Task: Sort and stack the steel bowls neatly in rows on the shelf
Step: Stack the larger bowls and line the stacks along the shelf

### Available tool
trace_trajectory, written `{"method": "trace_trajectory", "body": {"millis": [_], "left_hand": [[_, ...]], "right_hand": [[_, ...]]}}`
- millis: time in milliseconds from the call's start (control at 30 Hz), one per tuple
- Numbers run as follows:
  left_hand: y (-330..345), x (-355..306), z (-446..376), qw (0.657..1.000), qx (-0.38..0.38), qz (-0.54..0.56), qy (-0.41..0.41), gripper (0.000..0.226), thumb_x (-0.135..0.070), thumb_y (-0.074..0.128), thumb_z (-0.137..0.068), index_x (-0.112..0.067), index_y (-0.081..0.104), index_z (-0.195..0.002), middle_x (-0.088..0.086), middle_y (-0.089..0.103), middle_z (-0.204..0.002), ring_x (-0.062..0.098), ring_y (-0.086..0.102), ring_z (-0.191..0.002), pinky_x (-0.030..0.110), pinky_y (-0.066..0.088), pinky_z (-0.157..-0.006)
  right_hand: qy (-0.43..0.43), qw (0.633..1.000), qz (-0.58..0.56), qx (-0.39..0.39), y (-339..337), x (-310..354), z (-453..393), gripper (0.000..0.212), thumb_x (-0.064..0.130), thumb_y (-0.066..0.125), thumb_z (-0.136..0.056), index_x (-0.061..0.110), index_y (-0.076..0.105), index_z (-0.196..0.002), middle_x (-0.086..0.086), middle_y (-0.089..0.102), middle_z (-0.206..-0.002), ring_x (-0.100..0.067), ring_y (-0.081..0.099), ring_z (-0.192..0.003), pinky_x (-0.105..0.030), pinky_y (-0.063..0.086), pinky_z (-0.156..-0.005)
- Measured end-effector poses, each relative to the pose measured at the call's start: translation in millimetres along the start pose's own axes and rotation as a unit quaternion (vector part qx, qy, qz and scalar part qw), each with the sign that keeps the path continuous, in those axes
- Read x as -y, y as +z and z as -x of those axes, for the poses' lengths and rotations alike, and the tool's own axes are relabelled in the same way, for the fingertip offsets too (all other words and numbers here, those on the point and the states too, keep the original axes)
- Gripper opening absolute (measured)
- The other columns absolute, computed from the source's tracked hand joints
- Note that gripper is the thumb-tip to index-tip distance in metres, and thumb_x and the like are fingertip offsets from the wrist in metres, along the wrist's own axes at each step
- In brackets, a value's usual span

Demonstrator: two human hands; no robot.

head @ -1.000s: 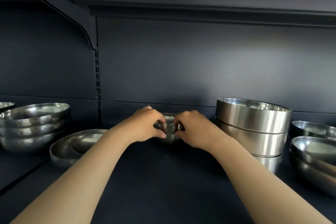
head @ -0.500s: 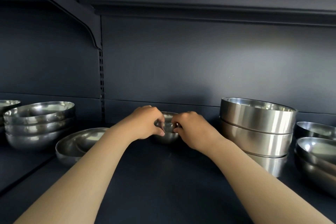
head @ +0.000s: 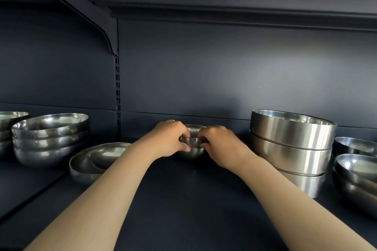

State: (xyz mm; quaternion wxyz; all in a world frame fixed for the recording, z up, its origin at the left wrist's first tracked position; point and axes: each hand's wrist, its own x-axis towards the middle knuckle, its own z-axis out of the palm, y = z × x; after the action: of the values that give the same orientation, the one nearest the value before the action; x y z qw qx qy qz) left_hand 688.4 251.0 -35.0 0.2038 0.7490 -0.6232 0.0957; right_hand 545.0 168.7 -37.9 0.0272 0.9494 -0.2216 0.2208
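Note:
A small steel bowl (head: 192,152) sits at the back middle of the dark shelf (head: 183,199). My left hand (head: 170,138) pinches its left rim and my right hand (head: 219,143) pinches its right rim, so most of the bowl is hidden. It looks like more than one small bowl nested together, but I cannot tell for sure. A stack of three straight-sided steel bowls (head: 289,144) stands to the right. A shallow wide bowl (head: 95,159) lies to the left.
A stack of round steel bowls (head: 50,138) stands at the far left, with another stack (head: 8,126) cut off by the frame edge. More round bowls (head: 357,173) sit at the far right. A shelf bracket (head: 110,43) and slotted upright run down the back left.
Both hands stay on the small bowl and have barely shifted. The view has panned slightly, so the bowls at the left appear further right.

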Motion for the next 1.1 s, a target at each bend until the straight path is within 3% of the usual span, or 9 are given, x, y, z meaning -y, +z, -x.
{"method": "trace_trajectory", "body": {"millis": [167,267,433,600,733,867,933,1000,1100], "left_hand": [[-16,-4,9,0.999,-0.024,-0.028,-0.026,0.029,-0.037,0.072,-0.077,-0.033,0.064,-0.105,-0.009,0.051,-0.100,0.014,0.048,-0.098,0.027,0.039,-0.082],[-39,4,40,0.995,-0.071,-0.072,-0.018,0.034,-0.045,0.073,-0.073,-0.035,0.065,-0.105,-0.013,0.060,-0.108,0.008,0.048,-0.101,0.029,0.040,-0.091],[-59,32,115,0.975,0.061,-0.177,-0.118,0.043,-0.069,0.067,-0.058,-0.040,0.062,-0.089,-0.017,0.051,-0.095,0.004,0.051,-0.094,0.025,0.045,-0.084],[-54,38,133,0.967,0.097,-0.195,-0.131,0.034,-0.047,0.070,-0.073,-0.020,0.050,-0.064,-0.015,0.059,-0.070,-0.005,0.053,-0.071,0.014,0.038,-0.058],[-62,22,126,0.972,-0.002,-0.203,-0.114,0.031,-0.041,0.071,-0.076,-0.026,0.050,-0.059,-0.018,0.053,-0.065,-0.004,0.046,-0.068,0.015,0.026,-0.056],[-76,-7,96,0.982,-0.111,-0.146,-0.050,0.031,-0.040,0.071,-0.074,-0.035,0.045,-0.057,-0.018,0.046,-0.077,0.005,0.038,-0.073,0.023,0.023,-0.072],[-76,-22,72,0.983,-0.133,-0.123,-0.023,0.033,-0.037,0.072,-0.075,-0.036,0.044,-0.058,-0.019,0.042,-0.077,0.001,0.033,-0.071,0.025,0.022,-0.079],[-72,-31,47,0.984,-0.154,-0.087,-0.014,0.028,-0.031,0.073,-0.076,-0.031,0.049,-0.061,-0.019,0.041,-0.071,-0.005,0.030,-0.067,0.027,0.023,-0.078],[-55,-30,17,0.986,-0.165,-0.020,-0.017,0.021,-0.021,0.075,-0.076,-0.022,0.056,-0.067,-0.017,0.041,-0.071,0.004,0.037,-0.071,0.028,0.026,-0.074]], "right_hand": [[0.010,1.000,-0.015,0.004,-2,0,1,0.013,0.011,0.051,-0.091,0.014,0.062,-0.099,-0.008,0.062,-0.106,-0.025,0.057,-0.097,-0.026,0.040,-0.073],[0.003,1.000,-0.024,-0.006,-5,0,2,0.014,0.014,0.051,-0.091,0.012,0.062,-0.100,-0.007,0.060,-0.107,-0.026,0.055,-0.099,-0.030,0.044,-0.079],[-0.012,0.999,-0.014,-0.040,-9,5,1,0.022,0.016,0.056,-0.090,0.011,0.059,-0.111,-0.007,0.056,-0.113,-0.027,0.053,-0.105,-0.031,0.041,-0.084],[-0.028,0.999,-0.018,-0.038,-8,9,0,0.027,0.017,0.057,-0.090,0.013,0.058,-0.116,-0.006,0.055,-0.117,-0.025,0.052,-0.109,-0.029,0.040,-0.086],[-0.057,0.994,-0.039,-0.083,-14,10,3,0.031,0.014,0.056,-0.089,0.014,0.056,-0.120,-0.004,0.053,-0.118,-0.024,0.053,-0.107,-0.027,0.041,-0.087],[-0.130,0.968,-0.119,-0.181,-26,20,9,0.046,0.004,0.052,-0.089,0.014,0.045,-0.133,-0.001,0.045,-0.127,-0.022,0.053,-0.106,-0.028,0.042,-0.091],[-0.158,0.957,-0.135,-0.203,-31,21,11,0.053,-0.007,0.046,-0.082,0.011,0.046,-0.132,-0.003,0.046,-0.127,-0.025,0.051,-0.110,-0.033,0.044,-0.094],[-0.151,0.959,-0.119,-0.209,-33,16,10,0.047,-0.007,0.047,-0.083,0.010,0.050,-0.126,-0.004,0.049,-0.121,-0.026,0.050,-0.104,-0.035,0.044,-0.091],[-0.097,0.968,-0.088,-0.214,-29,6,5,0.026,0.006,0.051,-0.091,0.010,0.055,-0.117,-0.004,0.051,-0.114,-0.022,0.048,-0.097,-0.033,0.043,-0.083]]}}
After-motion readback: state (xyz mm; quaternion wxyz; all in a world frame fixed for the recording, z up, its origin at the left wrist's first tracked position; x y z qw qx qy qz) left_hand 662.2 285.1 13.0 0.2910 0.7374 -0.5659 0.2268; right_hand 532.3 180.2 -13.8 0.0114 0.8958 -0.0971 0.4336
